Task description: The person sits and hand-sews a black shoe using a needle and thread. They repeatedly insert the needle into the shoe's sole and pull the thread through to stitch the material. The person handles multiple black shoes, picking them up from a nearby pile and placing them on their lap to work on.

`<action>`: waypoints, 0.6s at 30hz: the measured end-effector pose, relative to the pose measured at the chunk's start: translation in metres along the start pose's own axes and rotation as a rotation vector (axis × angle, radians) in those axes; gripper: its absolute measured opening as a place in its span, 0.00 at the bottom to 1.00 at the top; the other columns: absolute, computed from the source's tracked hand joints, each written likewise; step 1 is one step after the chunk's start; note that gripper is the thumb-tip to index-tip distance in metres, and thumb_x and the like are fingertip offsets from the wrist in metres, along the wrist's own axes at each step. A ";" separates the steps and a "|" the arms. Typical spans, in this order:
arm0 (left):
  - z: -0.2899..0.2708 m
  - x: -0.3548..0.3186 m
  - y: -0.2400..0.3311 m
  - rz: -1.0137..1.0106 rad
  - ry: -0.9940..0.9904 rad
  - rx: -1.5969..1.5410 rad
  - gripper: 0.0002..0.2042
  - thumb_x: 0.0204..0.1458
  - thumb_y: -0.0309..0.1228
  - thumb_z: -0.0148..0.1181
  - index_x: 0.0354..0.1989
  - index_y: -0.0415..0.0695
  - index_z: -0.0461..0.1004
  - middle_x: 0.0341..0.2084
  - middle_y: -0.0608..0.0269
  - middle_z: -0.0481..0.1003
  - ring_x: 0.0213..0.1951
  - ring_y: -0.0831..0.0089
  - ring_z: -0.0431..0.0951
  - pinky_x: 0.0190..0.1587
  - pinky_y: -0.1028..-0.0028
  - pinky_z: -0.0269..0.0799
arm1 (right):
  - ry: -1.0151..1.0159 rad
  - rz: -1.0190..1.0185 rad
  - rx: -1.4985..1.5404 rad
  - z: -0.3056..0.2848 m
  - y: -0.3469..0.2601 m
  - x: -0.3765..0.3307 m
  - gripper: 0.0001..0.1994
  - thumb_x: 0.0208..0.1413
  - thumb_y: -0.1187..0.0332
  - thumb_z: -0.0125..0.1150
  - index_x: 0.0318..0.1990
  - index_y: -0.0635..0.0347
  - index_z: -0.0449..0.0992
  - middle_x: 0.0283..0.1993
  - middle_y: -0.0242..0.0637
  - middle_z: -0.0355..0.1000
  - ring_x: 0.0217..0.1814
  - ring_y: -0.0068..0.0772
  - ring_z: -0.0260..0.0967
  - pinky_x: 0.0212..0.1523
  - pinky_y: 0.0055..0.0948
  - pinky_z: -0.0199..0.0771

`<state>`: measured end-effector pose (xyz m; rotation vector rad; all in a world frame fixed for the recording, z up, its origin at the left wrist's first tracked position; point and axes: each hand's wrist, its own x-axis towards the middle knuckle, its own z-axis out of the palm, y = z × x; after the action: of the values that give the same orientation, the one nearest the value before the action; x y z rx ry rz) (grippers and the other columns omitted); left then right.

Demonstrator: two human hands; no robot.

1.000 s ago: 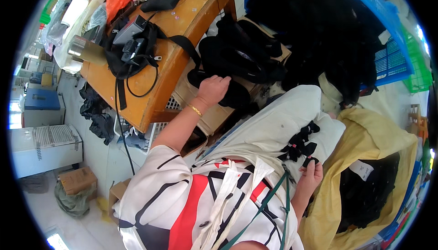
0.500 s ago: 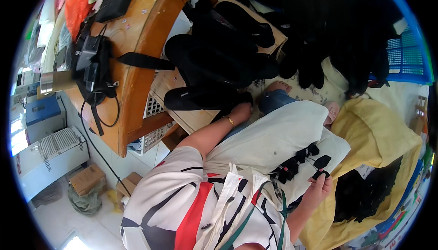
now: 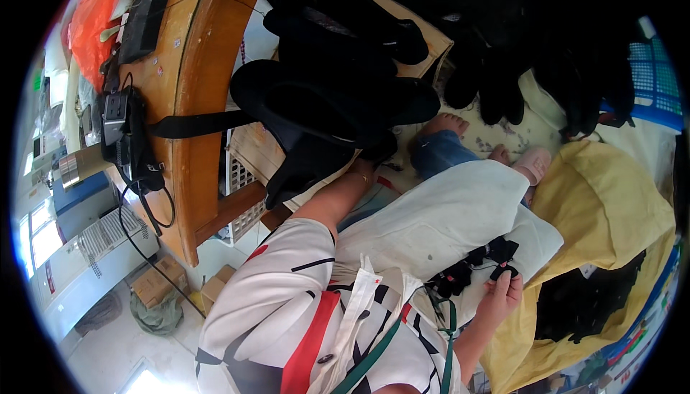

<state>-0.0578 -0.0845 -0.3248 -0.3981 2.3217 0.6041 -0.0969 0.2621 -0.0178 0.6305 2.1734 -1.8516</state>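
Note:
My left hand (image 3: 361, 167) reaches in among black, soft, shoe-shaped pieces (image 3: 316, 103) piled beside the wooden table. Its fingers are hidden behind the dark fabric, so its grip does not show. One black piece (image 3: 305, 168) lies slanted right beside this hand. Over the pale cloth (image 3: 438, 207) on my lap, my right hand (image 3: 501, 295) pinches a small black fabric piece (image 3: 505, 272) between thumb and fingers. A cluster of similar small black pieces (image 3: 460, 273) lies on the cloth just left of it.
The wooden table (image 3: 198, 99) carries a black strapped device (image 3: 129, 135) and an orange bag (image 3: 93, 28). To the right, a yellow sack (image 3: 604, 207) gapes open around black pieces (image 3: 589, 300). A blue basket (image 3: 654, 81) stands at far right, cardboard boxes (image 3: 158, 281) at lower left.
The black piece by my left hand has tipped, its far-left end now lower, and the hand has slid partly behind the fabric. My right hand keeps its pinch. The view has shifted slightly.

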 end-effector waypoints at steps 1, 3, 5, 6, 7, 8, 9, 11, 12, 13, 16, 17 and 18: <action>-0.002 0.002 0.000 0.001 0.002 0.025 0.11 0.52 0.34 0.56 0.39 0.42 0.80 0.37 0.47 0.80 0.41 0.53 0.81 0.42 0.58 0.76 | 0.006 0.010 -0.010 -0.001 0.000 0.000 0.08 0.62 0.66 0.59 0.40 0.62 0.74 0.29 0.25 0.70 0.25 0.13 0.63 0.25 0.15 0.65; -0.004 0.003 -0.001 0.006 0.008 0.077 0.12 0.52 0.35 0.56 0.38 0.42 0.81 0.36 0.47 0.80 0.41 0.54 0.81 0.41 0.59 0.76 | 0.009 0.007 -0.010 0.001 -0.001 -0.001 0.08 0.62 0.66 0.59 0.40 0.62 0.74 0.29 0.25 0.70 0.26 0.12 0.64 0.26 0.14 0.65; -0.004 0.003 -0.001 0.015 0.018 0.139 0.12 0.53 0.36 0.56 0.38 0.43 0.81 0.36 0.47 0.80 0.41 0.54 0.81 0.41 0.59 0.76 | 0.005 -0.001 -0.009 0.000 -0.001 -0.001 0.08 0.63 0.67 0.59 0.41 0.62 0.74 0.30 0.25 0.70 0.27 0.13 0.64 0.26 0.14 0.65; -0.003 0.001 -0.003 0.024 0.027 0.183 0.12 0.53 0.36 0.56 0.37 0.43 0.81 0.36 0.47 0.80 0.40 0.54 0.81 0.41 0.59 0.76 | 0.000 -0.009 -0.006 -0.001 0.002 -0.001 0.08 0.63 0.67 0.59 0.41 0.62 0.74 0.30 0.25 0.70 0.27 0.13 0.64 0.26 0.15 0.66; -0.004 0.002 -0.004 0.032 0.034 0.232 0.12 0.53 0.37 0.56 0.37 0.43 0.81 0.36 0.48 0.80 0.40 0.55 0.81 0.41 0.59 0.76 | -0.004 -0.017 -0.003 -0.002 0.004 -0.001 0.08 0.63 0.67 0.59 0.41 0.62 0.74 0.30 0.26 0.70 0.27 0.13 0.64 0.27 0.15 0.66; -0.004 0.001 -0.006 0.047 0.041 0.289 0.12 0.53 0.37 0.56 0.37 0.43 0.81 0.36 0.48 0.80 0.40 0.55 0.81 0.40 0.59 0.76 | -0.012 -0.037 -0.001 -0.002 0.005 -0.002 0.08 0.63 0.67 0.59 0.41 0.62 0.74 0.31 0.26 0.71 0.27 0.13 0.64 0.27 0.15 0.66; -0.003 0.000 -0.006 0.059 0.045 0.342 0.13 0.53 0.37 0.56 0.36 0.43 0.81 0.35 0.48 0.80 0.40 0.55 0.81 0.40 0.59 0.76 | -0.020 -0.057 0.002 -0.002 0.007 -0.003 0.08 0.63 0.67 0.59 0.41 0.62 0.74 0.31 0.26 0.71 0.27 0.13 0.65 0.27 0.15 0.67; -0.011 0.004 -0.002 0.044 0.101 0.351 0.13 0.53 0.38 0.56 0.36 0.43 0.82 0.35 0.48 0.80 0.40 0.56 0.81 0.40 0.59 0.76 | -0.028 -0.080 -0.004 0.000 0.007 -0.003 0.07 0.63 0.67 0.58 0.40 0.62 0.74 0.31 0.27 0.71 0.27 0.14 0.65 0.28 0.16 0.68; -0.016 0.005 0.002 0.021 0.142 0.304 0.13 0.53 0.39 0.56 0.35 0.43 0.82 0.35 0.48 0.80 0.40 0.56 0.81 0.40 0.60 0.76 | -0.025 -0.081 -0.014 0.000 0.006 -0.004 0.07 0.63 0.67 0.58 0.40 0.62 0.74 0.31 0.27 0.71 0.27 0.14 0.65 0.28 0.16 0.68; -0.028 0.010 0.013 -0.035 0.208 0.103 0.13 0.53 0.39 0.57 0.34 0.43 0.82 0.34 0.49 0.80 0.38 0.56 0.81 0.39 0.60 0.76 | -0.020 -0.084 -0.021 0.001 0.006 -0.004 0.07 0.63 0.67 0.58 0.39 0.62 0.74 0.31 0.28 0.71 0.27 0.14 0.65 0.29 0.16 0.68; -0.081 0.015 0.054 -0.220 0.253 -0.628 0.15 0.52 0.42 0.61 0.36 0.41 0.81 0.33 0.51 0.81 0.36 0.57 0.81 0.38 0.63 0.74 | -0.019 -0.079 -0.032 0.001 0.005 -0.006 0.07 0.63 0.68 0.58 0.38 0.62 0.73 0.30 0.28 0.71 0.27 0.15 0.65 0.29 0.16 0.68; -0.074 0.024 0.060 -0.246 0.195 -1.041 0.13 0.52 0.40 0.62 0.33 0.42 0.81 0.29 0.54 0.80 0.32 0.62 0.79 0.35 0.66 0.73 | -0.029 -0.084 -0.043 0.000 0.005 -0.007 0.07 0.63 0.68 0.58 0.38 0.62 0.73 0.30 0.28 0.71 0.27 0.15 0.65 0.29 0.16 0.68; -0.084 0.027 0.074 -0.245 0.128 -1.440 0.11 0.52 0.38 0.63 0.30 0.42 0.80 0.26 0.58 0.79 0.29 0.67 0.78 0.31 0.69 0.71 | -0.030 -0.096 -0.039 -0.003 0.006 -0.010 0.06 0.63 0.68 0.58 0.37 0.62 0.73 0.29 0.28 0.71 0.27 0.15 0.65 0.29 0.17 0.68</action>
<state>-0.1553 -0.0693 -0.2661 -1.3245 1.4969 2.0720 -0.0856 0.2635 -0.0181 0.4960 2.2519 -1.8476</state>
